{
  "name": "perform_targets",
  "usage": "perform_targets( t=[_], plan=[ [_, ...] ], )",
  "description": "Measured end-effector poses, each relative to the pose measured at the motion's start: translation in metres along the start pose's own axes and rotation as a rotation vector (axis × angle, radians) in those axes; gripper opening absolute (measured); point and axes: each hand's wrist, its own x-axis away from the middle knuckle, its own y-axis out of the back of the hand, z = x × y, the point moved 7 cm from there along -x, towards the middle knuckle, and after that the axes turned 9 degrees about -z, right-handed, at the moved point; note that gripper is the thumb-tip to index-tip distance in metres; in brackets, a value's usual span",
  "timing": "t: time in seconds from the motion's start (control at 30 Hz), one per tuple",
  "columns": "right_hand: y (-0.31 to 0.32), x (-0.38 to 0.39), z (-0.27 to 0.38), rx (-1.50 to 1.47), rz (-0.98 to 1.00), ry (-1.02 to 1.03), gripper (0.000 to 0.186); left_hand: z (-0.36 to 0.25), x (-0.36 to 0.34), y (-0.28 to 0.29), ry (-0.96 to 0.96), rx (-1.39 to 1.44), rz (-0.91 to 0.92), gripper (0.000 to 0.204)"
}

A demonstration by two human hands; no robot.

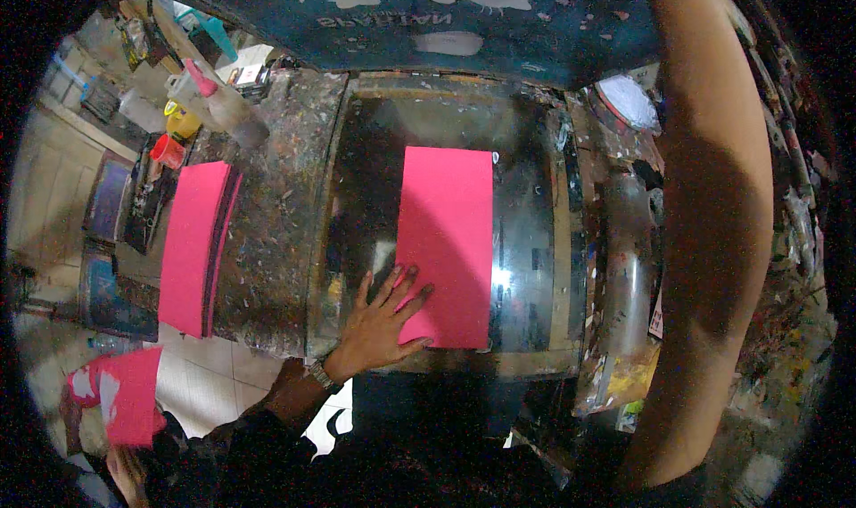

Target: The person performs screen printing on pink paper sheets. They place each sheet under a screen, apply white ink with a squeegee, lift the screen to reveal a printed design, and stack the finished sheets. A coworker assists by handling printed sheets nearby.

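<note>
Matt sheet [450, 232], glossy glass-like plate [528, 232]

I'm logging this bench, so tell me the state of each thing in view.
Pink sheet: lying flat on the glass.
Left hand: fingers spread, resting on the sheet's near-left part.
Right hand: out of view, forearm stretched forward.
Large blue screen: raised, clear of the sheet.
Pink stack: piled on the dark bench.
White-patched pink piece: off the bench, at another person's hand.
Wristwatch: fastened around the left wrist.
</note>
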Motion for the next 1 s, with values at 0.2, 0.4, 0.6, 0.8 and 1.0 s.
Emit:
perform_targets(
  t=[0.2, 0.4, 0.6, 0.8, 1.0],
  plan=[
    [0.014, 0.032, 0.013, 0.189, -0.048, -0.085, 0.084, 0.0, 0.0, -0.002, -0.035, -0.007, -0.061, 0.082],
    [0.006, 0.147, 0.076, 0.287, -0.026, -0.087, 0.048, 0.018, 0.009, 0.097, 0.252, 0.823, -0.601, 0.085],
    [-0.084, 0.344, 0.102, 0.202, 0.091, 0.146, 0.047, 0.039, 0.053, 0.084, 0.863, 1.475, -0.848, 0.042],
    [-0.149, 0.379, 0.072, -0.137, 0.547, 0.03, 0.04, 0.068, 0.096, 0.008, 0.858, 1.179, -0.693, 0.031],
    [-0.19, 0.406, 0.105, 0.053, 0.443, 0.128, 0.025, 0.052, 0.096, 0.013, 0.75, 1.067, -0.848, 0.026]
  ],
)
